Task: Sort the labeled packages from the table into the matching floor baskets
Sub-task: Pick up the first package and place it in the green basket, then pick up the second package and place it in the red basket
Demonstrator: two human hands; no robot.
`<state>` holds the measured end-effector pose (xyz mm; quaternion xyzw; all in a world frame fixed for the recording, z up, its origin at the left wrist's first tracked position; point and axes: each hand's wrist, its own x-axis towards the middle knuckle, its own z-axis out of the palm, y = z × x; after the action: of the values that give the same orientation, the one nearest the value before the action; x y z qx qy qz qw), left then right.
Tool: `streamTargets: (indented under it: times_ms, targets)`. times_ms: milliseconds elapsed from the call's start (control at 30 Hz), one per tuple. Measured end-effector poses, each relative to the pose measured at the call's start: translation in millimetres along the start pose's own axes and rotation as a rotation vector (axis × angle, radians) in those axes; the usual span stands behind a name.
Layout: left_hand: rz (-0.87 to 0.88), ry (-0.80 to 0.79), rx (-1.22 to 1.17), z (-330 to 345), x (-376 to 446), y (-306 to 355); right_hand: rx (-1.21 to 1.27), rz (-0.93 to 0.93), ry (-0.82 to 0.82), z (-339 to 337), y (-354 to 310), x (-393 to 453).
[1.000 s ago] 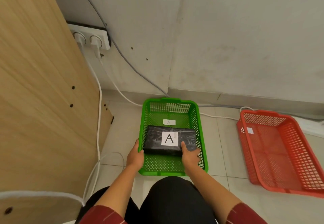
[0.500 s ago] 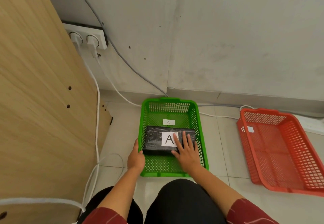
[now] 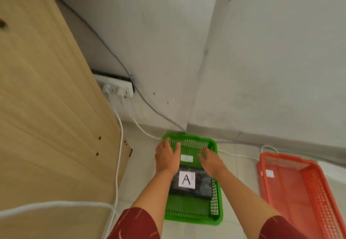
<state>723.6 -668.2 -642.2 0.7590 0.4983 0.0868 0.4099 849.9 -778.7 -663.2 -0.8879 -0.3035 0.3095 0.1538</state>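
Note:
A black package (image 3: 203, 188) with a white "A" label lies flat inside the green basket (image 3: 217, 214) on the floor. A small white tag (image 3: 186, 158) is stuck to the basket's bottom, beyond the package. My left hand (image 3: 166, 154) hovers over the basket's far left part, fingers spread, holding nothing. My right hand (image 3: 210, 161) is over the basket's far right part, also spread and empty. Both hands are off the package. The red basket (image 3: 277, 163) to the right holds no package and has a small white tag.
A wooden panel (image 3: 46, 126) stands close on the left. A white power strip (image 3: 118, 87) hangs on the grey wall, with white and grey cables (image 3: 119, 154) running down to the floor beside the green basket. Tiled floor lies between the baskets.
Both hands have let go of the package and lifted forward over the basket's far end. The view has risen and tilted up, showing more wall.

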Motion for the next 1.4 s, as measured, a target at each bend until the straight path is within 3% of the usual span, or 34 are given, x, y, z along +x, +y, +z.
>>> streamTargets:
  times_ms: [400,633,767,933,1133,1400]
  targets:
    - [0.147,0.003,-0.211,-194,-120,194,0.057,-0.134,0.093,-190,-151,-158]
    - [0.235,0.147,-0.151,-415,-233,252,0.189,-0.222,0.075,-265,-314,-310]
    - [0.162,0.37,-0.167,-536,-279,215,0.219,-0.408,0.046,-268,-404,-368]
    - [-0.101,0.568,-0.122,-652,-324,125,0.236,-0.578,-0.086,-226,-507,-420]
    - [-0.247,0.591,-0.14,-759,-363,11,0.285,-0.658,-0.15,-135,-612,-459]
    - [-0.253,0.556,-0.186,-858,-360,-98,0.399,-0.546,-0.169,-20,-733,-494]
